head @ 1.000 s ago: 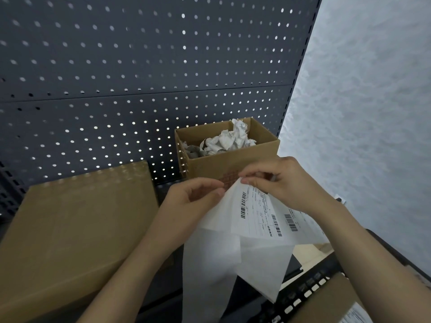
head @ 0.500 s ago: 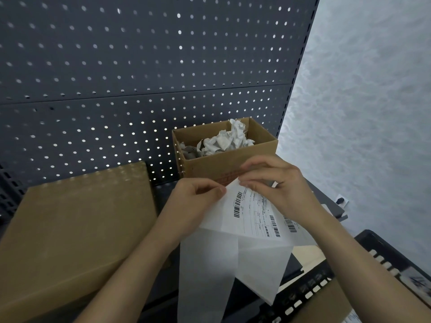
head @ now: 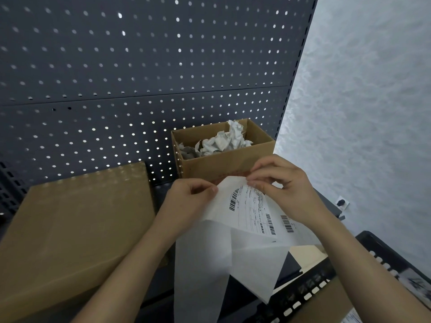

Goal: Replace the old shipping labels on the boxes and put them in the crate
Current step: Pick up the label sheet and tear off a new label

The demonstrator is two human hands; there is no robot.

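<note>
The white printed shipping label with black barcodes [head: 251,210] is hanging in mid-air between both hands, just in front of the small open cardboard box [head: 224,166]. Over the last second the fingertips have been closing in on the sheet's top corner, which is now peaking between them, while the label has turned slightly. No printed part is visibly lifting away yet, so I judge the peel is only starting and the new label is not yet ready to stick.

The left hand [head: 186,201] is pinching the upper left edge of the sheet with curled fingers. The right hand [head: 284,190] is pinching the top corner, thumb and forefinger working at it.

The label is looking flat and crisp, with fine print running between three barcodes. Below it, the translucent white backing paper [head: 198,264] is trailing down in long limp folds.

Crumpled white paper scraps [head: 224,141] are filling the small box. A large closed brown cardboard box [head: 77,220] is sitting to the left, on the shelf before the dark perforated metal panel [head: 140,66]. The black slotted plastic crate [head: 310,290] is showing at lower right, with a labelled brown box [head: 326,306] apparently inside it.
</note>
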